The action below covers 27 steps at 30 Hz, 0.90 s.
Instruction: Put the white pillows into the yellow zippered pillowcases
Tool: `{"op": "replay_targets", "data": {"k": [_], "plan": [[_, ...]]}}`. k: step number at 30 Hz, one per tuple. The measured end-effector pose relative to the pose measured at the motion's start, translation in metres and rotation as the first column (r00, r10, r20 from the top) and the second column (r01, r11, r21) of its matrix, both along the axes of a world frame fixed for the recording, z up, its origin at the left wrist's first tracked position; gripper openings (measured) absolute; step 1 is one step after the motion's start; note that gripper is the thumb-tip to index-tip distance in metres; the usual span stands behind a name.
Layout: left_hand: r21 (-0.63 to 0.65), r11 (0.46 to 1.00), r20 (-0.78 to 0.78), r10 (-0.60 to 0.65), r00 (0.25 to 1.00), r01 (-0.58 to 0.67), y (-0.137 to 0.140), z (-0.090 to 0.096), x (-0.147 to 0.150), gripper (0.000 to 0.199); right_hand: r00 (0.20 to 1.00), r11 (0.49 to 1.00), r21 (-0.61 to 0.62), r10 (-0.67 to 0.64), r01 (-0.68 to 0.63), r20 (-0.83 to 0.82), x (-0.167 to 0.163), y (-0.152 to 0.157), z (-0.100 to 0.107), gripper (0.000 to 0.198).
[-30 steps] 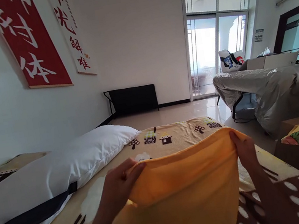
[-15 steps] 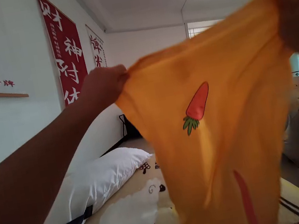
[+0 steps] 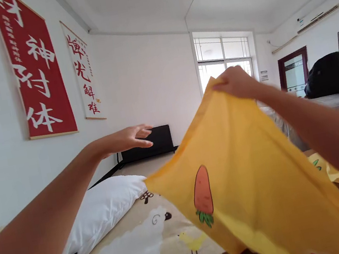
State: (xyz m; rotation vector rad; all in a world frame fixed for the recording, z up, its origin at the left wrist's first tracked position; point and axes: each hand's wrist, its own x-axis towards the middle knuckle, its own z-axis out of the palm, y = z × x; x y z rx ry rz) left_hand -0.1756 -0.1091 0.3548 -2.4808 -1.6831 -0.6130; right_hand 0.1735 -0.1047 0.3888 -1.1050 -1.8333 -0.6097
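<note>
A yellow pillowcase [image 3: 245,166] with a carrot print hangs slanting from my right hand [image 3: 237,82], whose fingers pinch its upper edge. Its left corner droops free, level with the pillow. My left hand [image 3: 134,137] is in the air left of the cloth, fingers apart and holding nothing. Below that arm a white pillow [image 3: 113,198] with a dark band lies on a beige blanket [image 3: 173,242] printed with a sheep and a chick. The lower end of the pillowcase runs out of view.
A black flat panel [image 3: 158,140] stands on the floor by the far wall. At the right, a black backpack [image 3: 327,75] rests on covered furniture, with more yellow printed cloth [image 3: 335,172] below. Hanging scrolls [image 3: 41,79] line the left wall.
My left hand has let go of the pillowcase's corner, which has dropped. The view has turned right, and the right hand, still gripping the cloth, now shows fully.
</note>
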Motion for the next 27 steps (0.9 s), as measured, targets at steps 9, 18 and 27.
{"op": "replay_targets", "data": {"k": [9,18,27], "plan": [[0.146,0.988,-0.410,0.024,0.912,0.040,-0.013,0.011,0.076,0.027,0.948,0.961,-0.151,0.258,-0.232,0.185,-0.141,0.039,-0.079,0.015],[0.265,0.964,-0.568,0.187,0.802,-0.037,0.005,-0.010,0.072,0.012,0.935,0.969,-0.245,0.121,-0.038,0.334,-0.139,0.040,-0.113,0.018],[0.609,0.761,-0.502,0.590,0.632,-0.226,-0.018,0.015,-0.007,0.029,0.894,0.860,-0.404,-0.121,0.311,0.431,-0.085,0.090,-0.151,0.019]]}}
